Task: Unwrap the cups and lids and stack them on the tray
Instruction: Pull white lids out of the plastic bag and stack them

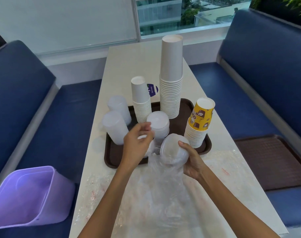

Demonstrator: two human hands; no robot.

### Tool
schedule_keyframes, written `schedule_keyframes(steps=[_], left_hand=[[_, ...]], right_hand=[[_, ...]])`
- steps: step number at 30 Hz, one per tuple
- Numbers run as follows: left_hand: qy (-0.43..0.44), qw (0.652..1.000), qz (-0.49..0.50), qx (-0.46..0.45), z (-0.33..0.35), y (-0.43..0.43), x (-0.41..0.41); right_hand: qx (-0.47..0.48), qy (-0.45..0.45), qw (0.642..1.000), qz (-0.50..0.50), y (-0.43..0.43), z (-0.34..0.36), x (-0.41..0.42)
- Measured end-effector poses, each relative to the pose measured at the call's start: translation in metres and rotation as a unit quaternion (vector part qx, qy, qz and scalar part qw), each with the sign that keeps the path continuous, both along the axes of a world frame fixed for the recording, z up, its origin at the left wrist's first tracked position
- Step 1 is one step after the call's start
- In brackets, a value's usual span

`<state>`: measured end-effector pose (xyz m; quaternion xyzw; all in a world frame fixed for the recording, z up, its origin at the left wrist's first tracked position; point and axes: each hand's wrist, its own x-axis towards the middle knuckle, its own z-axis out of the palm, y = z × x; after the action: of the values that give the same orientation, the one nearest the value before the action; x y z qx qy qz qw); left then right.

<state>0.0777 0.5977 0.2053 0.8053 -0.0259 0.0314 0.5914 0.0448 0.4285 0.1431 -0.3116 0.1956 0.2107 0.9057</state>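
Note:
A dark brown tray [112, 157] on the white table holds a tall stack of white cups [171, 78], a shorter white stack [141, 100], a yellow printed stack [200, 121], two clear cup stacks [114, 127] at its left edge and a stack of white lids [159, 123]. My right hand [192, 160] grips a wrapped stack of clear lids [173, 148] above the tray's near edge; its plastic wrap [163, 170] hangs down. My left hand [137, 143] pinches some lids or wrap beside it; blur hides which.
Loose clear wrapping [112, 194] lies over the near table. A purple bin [27, 194] sits on the blue bench at my left. A second brown tray [273, 160] rests on the right bench. A purple sticker [153, 91] is behind the tray.

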Motion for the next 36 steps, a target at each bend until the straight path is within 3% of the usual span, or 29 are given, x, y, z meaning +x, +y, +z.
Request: schedule_keyframes(steps=[3,7,20,36], left_hand=[[0.054,0.993,-0.1,0.004,-0.004,-0.008,-0.014],[0.093,0.987,-0.133,0.022,-0.014,-0.016,-0.024],[0.149,0.984,-0.094,-0.024,-0.033,-0.02,-0.033],[0.163,0.981,-0.099,-0.035,-0.038,-0.024,-0.031]], right_hand=[[-0.002,-0.031,0.999,0.022,0.005,0.004,0.0],[-0.024,-0.065,0.996,0.049,0.005,0.009,-0.002],[-0.113,-0.031,0.991,0.063,0.007,0.02,-0.008],[-0.123,-0.012,0.988,0.092,0.003,0.016,-0.006]])
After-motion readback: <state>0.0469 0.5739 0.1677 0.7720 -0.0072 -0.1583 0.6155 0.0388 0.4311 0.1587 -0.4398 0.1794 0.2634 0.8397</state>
